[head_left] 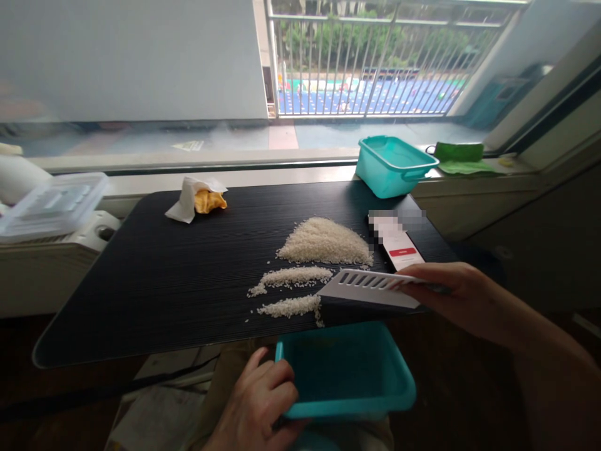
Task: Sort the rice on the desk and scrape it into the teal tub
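Note:
My right hand (436,279) is closed on a white plastic scraper (361,287) with a row of slanted slots. Its lower edge is close to the dark tabletop, at the right ends of two short rows of rice (291,307). Behind these rows lies a larger heap of rice (323,241). Just below the table's front edge is a turquoise plastic basin (352,407), held at its left rim by my left hand (263,398). The inside of this basin is in shadow, so its contents are hard to make out.
A phone (399,247) lies right of the heap. At the back right stands another turquoise basin (394,166), near a green cloth (460,158) on the sill. White paper with a yellow cloth-like piece (210,200) sits back left. A clear plastic box (56,203) is beyond the table (141,282).

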The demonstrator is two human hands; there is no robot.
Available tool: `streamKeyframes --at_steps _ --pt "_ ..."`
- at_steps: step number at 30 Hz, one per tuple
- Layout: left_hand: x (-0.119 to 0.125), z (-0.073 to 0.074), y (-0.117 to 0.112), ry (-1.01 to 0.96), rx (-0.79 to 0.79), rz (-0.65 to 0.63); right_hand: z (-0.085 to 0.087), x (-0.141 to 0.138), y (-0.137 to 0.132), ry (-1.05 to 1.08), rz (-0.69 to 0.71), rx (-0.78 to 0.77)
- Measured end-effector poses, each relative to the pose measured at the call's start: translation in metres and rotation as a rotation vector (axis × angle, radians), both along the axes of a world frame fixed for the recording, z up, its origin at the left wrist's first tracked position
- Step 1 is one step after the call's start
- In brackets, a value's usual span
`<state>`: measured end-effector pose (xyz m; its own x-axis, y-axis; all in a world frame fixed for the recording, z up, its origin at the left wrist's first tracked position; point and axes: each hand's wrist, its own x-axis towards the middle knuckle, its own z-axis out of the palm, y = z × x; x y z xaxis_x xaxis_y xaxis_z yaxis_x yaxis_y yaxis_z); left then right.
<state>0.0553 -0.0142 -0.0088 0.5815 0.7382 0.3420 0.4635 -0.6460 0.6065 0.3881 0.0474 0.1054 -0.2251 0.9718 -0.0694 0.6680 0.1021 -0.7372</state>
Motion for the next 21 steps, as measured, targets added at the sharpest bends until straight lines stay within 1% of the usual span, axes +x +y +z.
streamKeyframes --at_steps 4,8,14,21 --pt "-0.001 0.001 0.002 -0.011 0.003 0.007 -0.001 -0.010 0.011 0.020 -0.011 0.012" --pt "-0.001 0.003 0.002 0.008 -0.002 -0.010 -0.001 -0.014 0.013 0.026 -0.008 0.000" --pt "-0.002 0.000 0.000 0.001 -0.017 0.011 0.000 -0.008 0.006 0.015 0.035 -0.057" --pt "-0.001 0.004 0.002 0.034 -0.027 -0.011 0.004 -0.008 -0.002 0.009 0.053 -0.100"
